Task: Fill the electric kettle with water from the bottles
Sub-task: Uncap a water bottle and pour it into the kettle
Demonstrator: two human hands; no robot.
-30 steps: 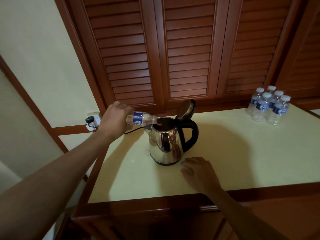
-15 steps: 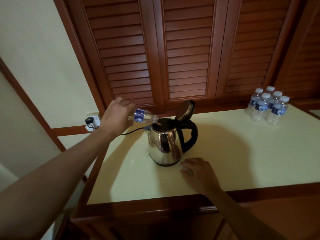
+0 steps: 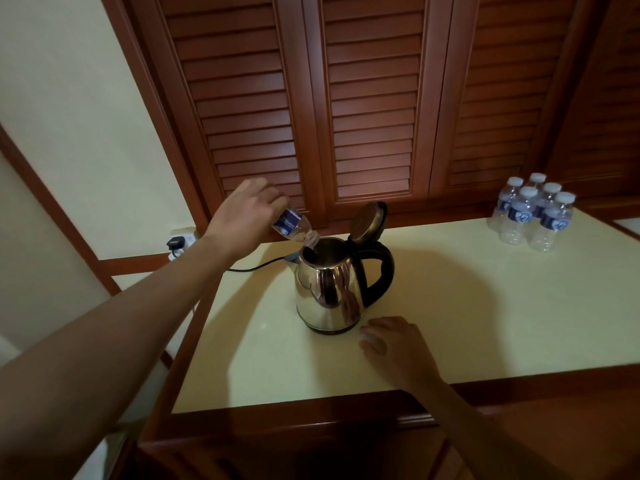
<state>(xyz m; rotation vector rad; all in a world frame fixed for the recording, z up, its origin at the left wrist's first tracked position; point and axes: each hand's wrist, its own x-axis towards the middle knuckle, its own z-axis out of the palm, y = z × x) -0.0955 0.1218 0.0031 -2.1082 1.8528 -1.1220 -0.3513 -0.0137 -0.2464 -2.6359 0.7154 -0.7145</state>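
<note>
The left hand (image 3: 244, 220) wraps the light, crushable bottle (image 3: 294, 229) by its base, pouring into the kettle (image 3: 329, 289); the right hand (image 3: 398, 348) lies loosely spread, empty.

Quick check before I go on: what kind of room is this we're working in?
Probably a hotel room's tea corner: a steel electric kettle on a cream counter, a cluster of small capped water bottles, and louvred wooden doors behind.

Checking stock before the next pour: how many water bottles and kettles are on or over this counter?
Capped bottles standing in the cluster at the right: 5
Bottle being poured, in the left hand: 1
Kettle, lid open: 1
Total: 7
</note>
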